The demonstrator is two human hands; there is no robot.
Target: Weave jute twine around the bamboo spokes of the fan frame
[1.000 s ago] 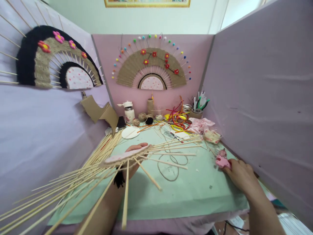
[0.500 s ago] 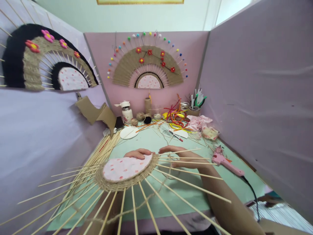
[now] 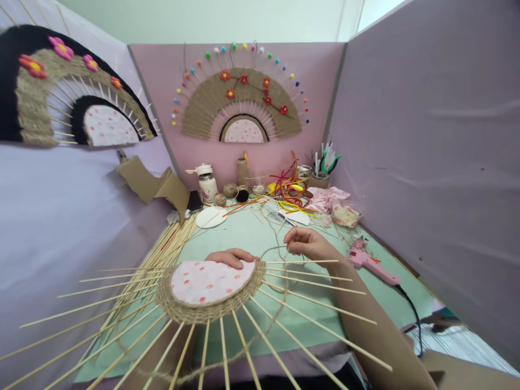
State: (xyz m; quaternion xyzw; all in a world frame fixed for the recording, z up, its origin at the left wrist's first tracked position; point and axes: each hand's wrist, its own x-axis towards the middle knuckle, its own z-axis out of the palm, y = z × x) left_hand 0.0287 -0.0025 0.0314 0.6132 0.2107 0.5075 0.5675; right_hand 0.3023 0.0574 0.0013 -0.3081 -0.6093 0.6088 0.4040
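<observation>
A half-round woven piece (image 3: 211, 314) lies before me, with a white, red-dotted fabric centre (image 3: 209, 287), a twine border and thin wooden sticks fanning toward me. My left hand (image 3: 231, 257) grips it by the straight far edge; those fingers lie over the fabric, and the thumb is hidden beneath. Raised beyond the right end of the weave, my right hand (image 3: 303, 242) is closed in a pinch on jute twine (image 3: 273, 249) that runs from the border's corner. More of the twine loops loosely across and under the sticks.
A pink glue gun (image 3: 371, 262) with a black cord lies at the right. Loose sticks (image 3: 174, 238) are heaped at the left. Toward the back stand a white bottle (image 3: 208, 187), twine balls (image 3: 230, 189), coloured pipe cleaners (image 3: 292, 189) and a tool cup (image 3: 319, 180). Partitions enclose the table.
My right hand has risen from beside the sticks at the border's right end and pulls the twine up and away. My left hand keeps its hold. The view has shifted slightly.
</observation>
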